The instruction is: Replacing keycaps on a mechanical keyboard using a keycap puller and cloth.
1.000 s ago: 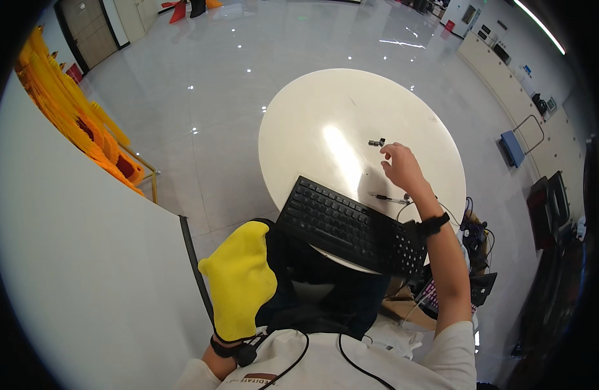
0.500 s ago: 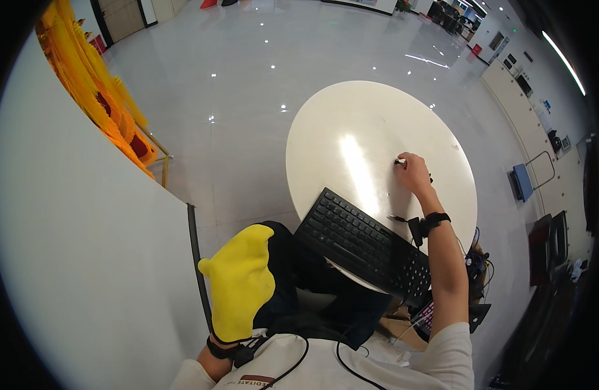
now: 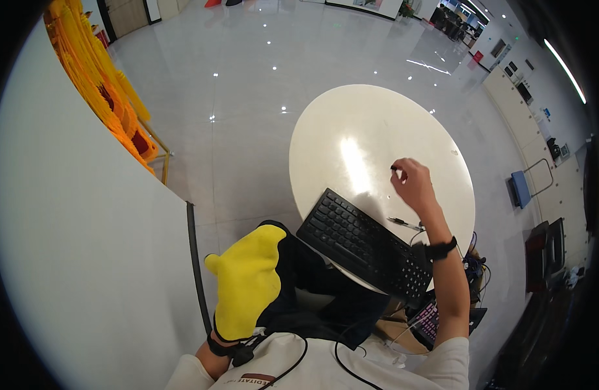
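Note:
My right hand [image 3: 412,184] is raised over the right part of the white round table [image 3: 325,130]. Its thumb and fingers pinch a small black piece [image 3: 395,168], too small to make out its kind. Under the forearm lies a pen [image 3: 402,223] with a dark barrel, close to the upper edge of a black keyboard [image 3: 361,240], which rests slantwise on the table's near edge. A bright yellow cloth mitt or puppet [image 3: 244,279] covers my left hand completely, over my lap at the left. Its fingers are hidden inside.
Close on my left stands a large white panel [image 3: 111,260] with a black edge strip. Orange and yellow fabric [image 3: 107,97] hangs beyond it. A second keyboard [image 3: 427,322] with pink keys and tangled cables [image 3: 475,266] sit below the table's right side. A blue trolley [image 3: 522,188] stands farther right.
My right hand has lifted and drawn slightly back toward me, fingers still pinched on the small black piece. More of the pen shows now. The yellow-covered left hand has shifted slightly right.

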Action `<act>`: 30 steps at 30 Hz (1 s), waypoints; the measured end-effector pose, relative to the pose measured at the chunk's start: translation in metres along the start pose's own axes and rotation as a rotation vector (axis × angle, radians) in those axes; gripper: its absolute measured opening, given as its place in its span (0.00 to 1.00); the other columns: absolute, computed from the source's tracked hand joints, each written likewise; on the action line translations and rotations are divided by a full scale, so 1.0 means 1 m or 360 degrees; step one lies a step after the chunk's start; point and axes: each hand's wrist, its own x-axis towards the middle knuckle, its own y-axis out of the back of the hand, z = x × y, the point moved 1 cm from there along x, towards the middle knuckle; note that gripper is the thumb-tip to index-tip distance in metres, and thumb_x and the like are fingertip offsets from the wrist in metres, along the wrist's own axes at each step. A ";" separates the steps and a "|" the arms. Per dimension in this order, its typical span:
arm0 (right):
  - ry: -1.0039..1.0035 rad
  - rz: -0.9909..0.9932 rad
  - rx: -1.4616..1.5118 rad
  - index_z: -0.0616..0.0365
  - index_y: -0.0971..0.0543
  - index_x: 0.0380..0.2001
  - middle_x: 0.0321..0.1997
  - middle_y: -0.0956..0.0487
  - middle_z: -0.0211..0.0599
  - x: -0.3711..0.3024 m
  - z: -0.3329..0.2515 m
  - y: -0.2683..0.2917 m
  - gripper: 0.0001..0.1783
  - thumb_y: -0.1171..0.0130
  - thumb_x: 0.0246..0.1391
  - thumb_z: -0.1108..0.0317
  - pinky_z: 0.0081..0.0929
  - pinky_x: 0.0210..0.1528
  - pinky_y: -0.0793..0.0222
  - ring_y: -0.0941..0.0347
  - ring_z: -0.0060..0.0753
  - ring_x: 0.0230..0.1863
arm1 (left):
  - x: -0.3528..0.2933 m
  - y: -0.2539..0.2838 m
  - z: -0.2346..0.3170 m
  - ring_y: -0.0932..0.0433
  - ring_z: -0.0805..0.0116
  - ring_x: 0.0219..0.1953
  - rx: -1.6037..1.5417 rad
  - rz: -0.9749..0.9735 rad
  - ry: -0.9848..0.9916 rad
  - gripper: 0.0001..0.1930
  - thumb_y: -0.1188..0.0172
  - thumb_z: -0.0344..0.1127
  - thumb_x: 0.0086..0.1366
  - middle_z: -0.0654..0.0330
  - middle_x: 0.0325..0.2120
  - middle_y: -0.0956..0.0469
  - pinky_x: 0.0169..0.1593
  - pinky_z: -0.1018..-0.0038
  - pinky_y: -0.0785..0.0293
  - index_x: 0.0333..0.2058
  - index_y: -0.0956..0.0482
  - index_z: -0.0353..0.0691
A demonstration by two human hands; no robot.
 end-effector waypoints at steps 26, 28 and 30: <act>0.0453 0.0018 0.0865 0.68 0.14 0.56 0.50 0.15 0.46 -0.214 -0.252 -0.021 0.24 0.25 0.54 0.82 0.37 0.46 0.11 0.13 0.46 0.46 | -0.023 -0.021 0.063 0.26 0.50 0.78 -0.2512 -0.0355 0.0529 0.31 0.52 0.48 0.93 0.48 0.80 0.32 0.81 0.55 0.28 0.83 0.41 0.39; 0.0473 -0.0053 0.0950 0.68 0.14 0.55 0.51 0.15 0.46 -0.212 -0.251 -0.023 0.23 0.24 0.55 0.81 0.37 0.46 0.11 0.13 0.45 0.47 | -0.020 -0.018 0.065 0.27 0.50 0.79 -0.2377 -0.0347 0.0576 0.32 0.52 0.49 0.93 0.48 0.80 0.33 0.81 0.55 0.28 0.84 0.42 0.40; 0.0490 -0.0069 0.1066 0.66 0.14 0.55 0.51 0.15 0.45 -0.213 -0.253 -0.026 0.22 0.22 0.57 0.80 0.37 0.48 0.11 0.13 0.45 0.47 | -0.021 -0.019 0.062 0.28 0.49 0.79 -0.2363 -0.0289 0.0562 0.32 0.53 0.51 0.93 0.47 0.81 0.34 0.81 0.55 0.28 0.84 0.42 0.40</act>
